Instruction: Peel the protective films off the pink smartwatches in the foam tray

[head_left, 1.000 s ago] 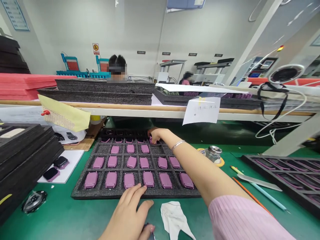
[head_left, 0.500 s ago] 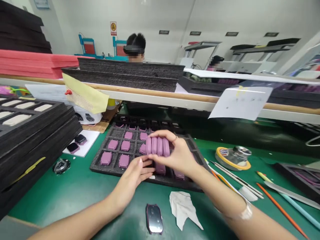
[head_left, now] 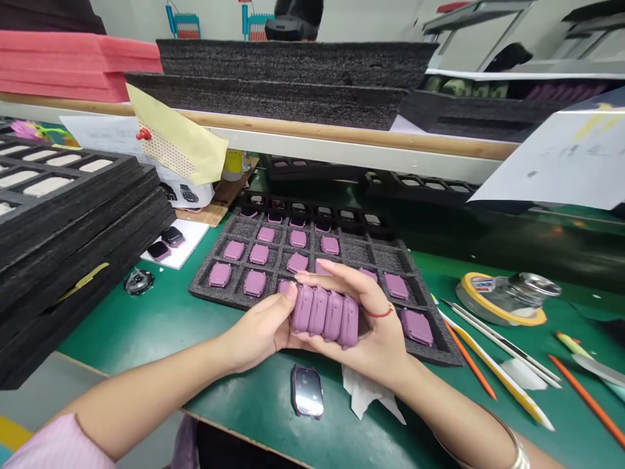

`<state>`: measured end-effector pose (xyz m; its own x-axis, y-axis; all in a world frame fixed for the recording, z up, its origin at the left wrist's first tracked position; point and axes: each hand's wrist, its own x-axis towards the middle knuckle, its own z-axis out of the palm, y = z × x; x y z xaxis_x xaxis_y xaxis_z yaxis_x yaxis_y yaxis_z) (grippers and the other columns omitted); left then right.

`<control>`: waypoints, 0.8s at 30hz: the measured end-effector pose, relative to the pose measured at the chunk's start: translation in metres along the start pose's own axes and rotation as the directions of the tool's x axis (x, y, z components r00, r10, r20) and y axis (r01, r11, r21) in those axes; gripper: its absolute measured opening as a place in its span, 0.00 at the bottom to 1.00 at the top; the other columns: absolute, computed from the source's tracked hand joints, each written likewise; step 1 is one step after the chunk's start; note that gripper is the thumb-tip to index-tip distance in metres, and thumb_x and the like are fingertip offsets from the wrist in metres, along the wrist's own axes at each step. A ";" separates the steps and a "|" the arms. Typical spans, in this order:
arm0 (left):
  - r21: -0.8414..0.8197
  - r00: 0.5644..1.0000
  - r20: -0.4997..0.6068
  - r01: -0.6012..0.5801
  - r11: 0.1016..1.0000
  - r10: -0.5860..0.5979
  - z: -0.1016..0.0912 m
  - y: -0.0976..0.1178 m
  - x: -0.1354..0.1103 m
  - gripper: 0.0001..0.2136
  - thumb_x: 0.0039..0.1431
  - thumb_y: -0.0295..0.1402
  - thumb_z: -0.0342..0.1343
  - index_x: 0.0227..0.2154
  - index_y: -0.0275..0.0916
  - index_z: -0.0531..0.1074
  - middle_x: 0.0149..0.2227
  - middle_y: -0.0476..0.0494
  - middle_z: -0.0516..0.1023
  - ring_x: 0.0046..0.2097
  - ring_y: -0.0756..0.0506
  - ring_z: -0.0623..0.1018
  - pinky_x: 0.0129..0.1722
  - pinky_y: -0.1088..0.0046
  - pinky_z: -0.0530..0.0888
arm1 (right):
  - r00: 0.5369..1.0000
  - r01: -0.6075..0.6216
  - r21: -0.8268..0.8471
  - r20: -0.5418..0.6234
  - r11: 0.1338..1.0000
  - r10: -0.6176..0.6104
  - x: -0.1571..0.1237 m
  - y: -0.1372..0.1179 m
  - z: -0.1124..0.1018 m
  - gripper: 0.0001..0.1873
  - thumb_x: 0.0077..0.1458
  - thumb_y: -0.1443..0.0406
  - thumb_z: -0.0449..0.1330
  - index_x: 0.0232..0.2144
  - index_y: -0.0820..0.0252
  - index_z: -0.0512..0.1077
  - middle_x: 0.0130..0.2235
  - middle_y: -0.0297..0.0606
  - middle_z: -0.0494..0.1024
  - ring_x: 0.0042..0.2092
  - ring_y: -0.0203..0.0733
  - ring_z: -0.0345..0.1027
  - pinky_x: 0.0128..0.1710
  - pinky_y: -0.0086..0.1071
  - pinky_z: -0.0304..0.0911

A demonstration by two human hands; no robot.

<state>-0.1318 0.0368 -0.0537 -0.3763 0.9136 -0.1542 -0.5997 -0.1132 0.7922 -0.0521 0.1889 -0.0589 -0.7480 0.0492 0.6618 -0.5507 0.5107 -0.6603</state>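
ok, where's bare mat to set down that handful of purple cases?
Bare: green mat between the foam tray and the black foam stack. Crowded: watch and cloth near the purple cases, pencils and tape roll right of the tray.

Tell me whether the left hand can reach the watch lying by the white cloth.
Probably yes. The watch lies bare close by the left hand, with nothing between; the cloth sits beside it. That hand would first have to let go of the purple cases.
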 end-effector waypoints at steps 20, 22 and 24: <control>0.063 1.000 -0.014 0.001 0.998 0.000 -0.002 -0.003 -0.001 0.32 0.55 0.61 0.59 0.49 0.36 0.74 0.41 0.38 0.81 0.44 0.40 0.80 0.46 0.62 0.74 | 0.999 0.043 -0.053 0.033 0.998 -0.042 0.002 -0.001 -0.005 0.49 0.49 0.69 0.71 0.68 0.49 0.54 0.55 0.42 0.79 0.54 0.52 0.77 0.57 0.48 0.73; 0.086 1.000 -0.027 0.003 0.996 0.000 -0.004 -0.003 -0.002 0.30 0.56 0.61 0.57 0.46 0.36 0.75 0.37 0.41 0.80 0.40 0.42 0.79 0.44 0.64 0.74 | 0.999 0.037 -0.039 0.039 0.999 -0.036 0.002 0.000 -0.005 0.50 0.49 0.70 0.71 0.68 0.48 0.53 0.55 0.42 0.79 0.54 0.52 0.76 0.58 0.49 0.72; 0.133 0.999 -0.045 -0.019 0.991 0.026 -0.005 -0.001 -0.001 0.29 0.56 0.61 0.56 0.39 0.36 0.76 0.32 0.44 0.78 0.35 0.46 0.77 0.40 0.68 0.73 | 0.998 0.041 -0.034 0.052 0.999 -0.040 0.002 0.000 -0.004 0.51 0.49 0.70 0.71 0.69 0.49 0.52 0.55 0.41 0.78 0.55 0.52 0.75 0.59 0.48 0.72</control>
<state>-0.1339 0.0339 -0.0575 -0.4227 0.8920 -0.1603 -0.4927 -0.0778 0.8667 -0.0514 0.1927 -0.0562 -0.7440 -0.0160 0.6680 -0.5683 0.5410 -0.6200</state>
